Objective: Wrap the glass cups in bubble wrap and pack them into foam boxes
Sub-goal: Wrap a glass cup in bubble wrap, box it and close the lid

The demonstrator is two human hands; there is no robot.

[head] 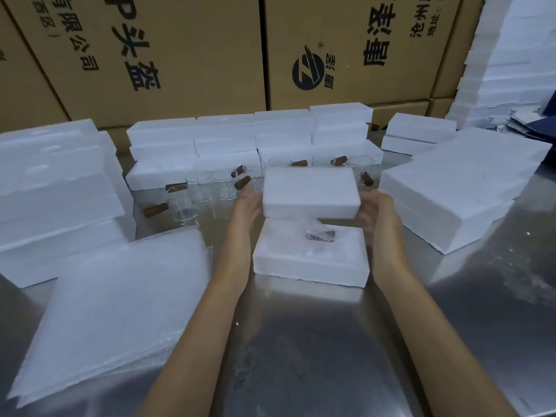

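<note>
— Where's the wrapped cup (319,235)?
— In the open foam box (310,263) on the counter (316,341).
— And the hands?
— Left hand (247,203) and right hand (375,212) hold the foam lid (310,194) just above that box, fingers curled around its ends.

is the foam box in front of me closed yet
Not yet. Both hands, left hand and right hand, hold the lid above the foam box.
</note>
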